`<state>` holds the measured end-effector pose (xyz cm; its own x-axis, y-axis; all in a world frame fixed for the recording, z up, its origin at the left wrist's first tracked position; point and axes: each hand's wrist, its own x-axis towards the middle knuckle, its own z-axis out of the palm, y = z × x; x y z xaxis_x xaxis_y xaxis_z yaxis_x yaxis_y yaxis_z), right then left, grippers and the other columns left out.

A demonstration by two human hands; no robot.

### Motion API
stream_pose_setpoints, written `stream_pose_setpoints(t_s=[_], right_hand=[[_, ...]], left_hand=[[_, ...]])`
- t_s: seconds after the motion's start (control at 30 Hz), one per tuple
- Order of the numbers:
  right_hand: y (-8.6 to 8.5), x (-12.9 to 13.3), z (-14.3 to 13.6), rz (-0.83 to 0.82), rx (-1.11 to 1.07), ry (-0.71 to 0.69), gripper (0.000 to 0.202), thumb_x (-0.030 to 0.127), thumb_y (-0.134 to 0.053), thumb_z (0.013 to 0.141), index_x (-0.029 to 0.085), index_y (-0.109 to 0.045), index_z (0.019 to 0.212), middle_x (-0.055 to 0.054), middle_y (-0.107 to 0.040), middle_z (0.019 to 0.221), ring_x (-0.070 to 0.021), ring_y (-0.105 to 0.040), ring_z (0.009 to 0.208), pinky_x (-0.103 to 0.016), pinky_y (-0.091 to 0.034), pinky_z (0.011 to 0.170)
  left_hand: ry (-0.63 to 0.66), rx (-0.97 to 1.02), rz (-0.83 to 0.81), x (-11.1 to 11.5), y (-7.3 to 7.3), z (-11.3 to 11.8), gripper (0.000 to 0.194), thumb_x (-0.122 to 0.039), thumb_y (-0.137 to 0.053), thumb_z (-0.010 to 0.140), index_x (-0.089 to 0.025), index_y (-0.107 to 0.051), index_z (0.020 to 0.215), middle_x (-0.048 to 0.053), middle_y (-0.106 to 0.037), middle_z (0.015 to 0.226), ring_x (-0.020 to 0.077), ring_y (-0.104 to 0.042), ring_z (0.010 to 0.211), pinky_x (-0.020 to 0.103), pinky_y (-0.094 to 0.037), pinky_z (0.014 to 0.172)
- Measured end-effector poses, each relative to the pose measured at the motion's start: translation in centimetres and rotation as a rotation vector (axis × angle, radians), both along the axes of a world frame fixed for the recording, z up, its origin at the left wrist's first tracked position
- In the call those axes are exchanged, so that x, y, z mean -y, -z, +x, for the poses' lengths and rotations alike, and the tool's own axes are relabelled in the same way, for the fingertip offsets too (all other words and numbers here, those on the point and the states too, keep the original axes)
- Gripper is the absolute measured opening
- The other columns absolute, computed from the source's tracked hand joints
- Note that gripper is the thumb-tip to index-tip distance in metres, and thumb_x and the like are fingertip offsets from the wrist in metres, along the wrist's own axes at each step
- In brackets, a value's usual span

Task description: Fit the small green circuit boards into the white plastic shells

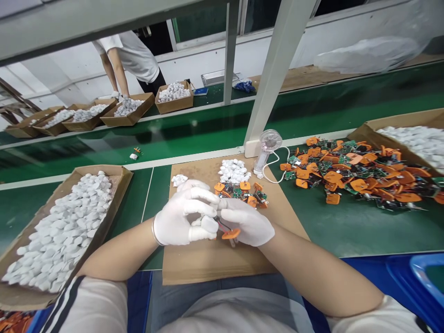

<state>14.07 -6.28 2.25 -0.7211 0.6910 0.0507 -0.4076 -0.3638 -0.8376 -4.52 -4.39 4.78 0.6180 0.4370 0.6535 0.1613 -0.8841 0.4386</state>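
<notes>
Both my hands wear white gloves and meet above a brown cardboard sheet (194, 263). My left hand (189, 212) is closed round a white rounded piece (209, 225). Fingers of my right hand (244, 219) are closed on an assembly with dark and red wires, partly hidden by the gloves. From it an orange part (231, 234) hangs below my right palm. Just beyond my hands lie a small pile of orange and green circuit pieces (245, 186) and a heap of white pieces (234, 172).
A box of white pieces (116, 203) stands at left. On the right are a large pile of orange parts (333, 177), a small clear fan (269, 141) and another box (367, 131). Behind the frame post (274, 74), a person (133, 55) reaches into a box.
</notes>
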Motion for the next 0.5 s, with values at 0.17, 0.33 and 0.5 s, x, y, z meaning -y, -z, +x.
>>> stream_pose_setpoints(t_s=[0.17, 0.33, 0.5], right_hand=[[0.4, -0.1, -0.2, -0.224, -0.202, -0.131, 0.028, 0.031, -0.082, 0.065, 0.013, -0.069, 0.082, -0.005, -0.066, 0.076, -0.0174, -0.062, 0.076, -0.03, -0.049, 0.075], [0.3, 0.3, -0.3, -0.188, -0.182, -0.129, 0.025, 0.029, -0.084, 0.064, 0.013, -0.068, 0.076, -0.004, -0.068, 0.07, -0.0157, -0.063, 0.071, -0.028, -0.05, 0.075], [0.4, 0.5, -0.5, -0.199, -0.144, -0.062, 0.025, 0.025, -0.084, 0.061, 0.014, -0.065, 0.074, -0.002, -0.068, 0.063, -0.0146, -0.061, 0.06, -0.028, -0.048, 0.064]], left_hand=[[0.079, -0.022, 0.014, 0.3, -0.2, 0.2, 0.032, -0.033, -0.062, 0.087, -0.025, -0.054, 0.117, 0.011, -0.068, 0.11, 0.0237, -0.062, 0.101, 0.047, -0.05, 0.09], [-0.164, -0.014, 0.304, 1.6, 0.0, 0.5, 0.046, -0.045, -0.068, 0.079, -0.028, -0.054, 0.119, 0.005, -0.072, 0.099, 0.0269, -0.061, 0.104, 0.048, -0.044, 0.095], [-0.193, -0.045, 0.358, 1.7, 0.2, 0.7, 0.031, -0.044, -0.063, 0.081, -0.024, -0.061, 0.104, 0.005, -0.073, 0.088, 0.028, -0.06, 0.103, 0.049, -0.044, 0.094]])
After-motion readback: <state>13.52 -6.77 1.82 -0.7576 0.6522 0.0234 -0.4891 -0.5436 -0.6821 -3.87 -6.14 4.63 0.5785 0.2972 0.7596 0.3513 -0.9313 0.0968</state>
